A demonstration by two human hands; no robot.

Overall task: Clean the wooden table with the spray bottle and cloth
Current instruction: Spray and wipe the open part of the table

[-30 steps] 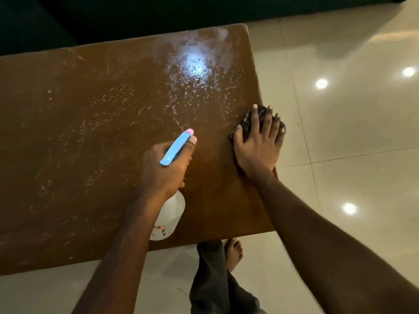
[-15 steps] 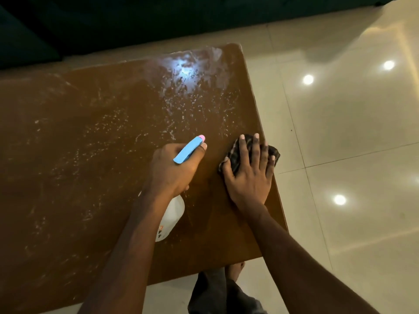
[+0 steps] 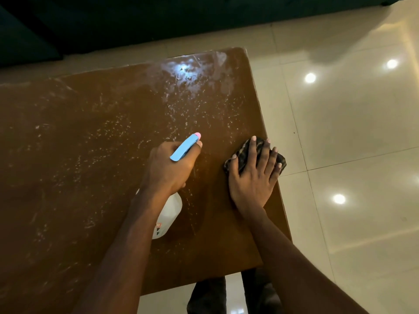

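Cloth (image 3: 241,155) slid rightward, droplet-speckled table (image 3: 90,155), glossy tiled floor (image 3: 351,132)

Brown table (image 3: 90,155), dark striped cloth (image 3: 244,152), white bottle (image 3: 170,214) with blue trigger (image 3: 184,148).

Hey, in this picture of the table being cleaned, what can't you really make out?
All from the head view:
Spray bottle: label mostly hidden by the left forearm, print too small; trigger covered by the left hand.
Cloth: mostly under the right hand.
Wooden table: left part cut off by the frame edge.
Background at top: too dark to identify.
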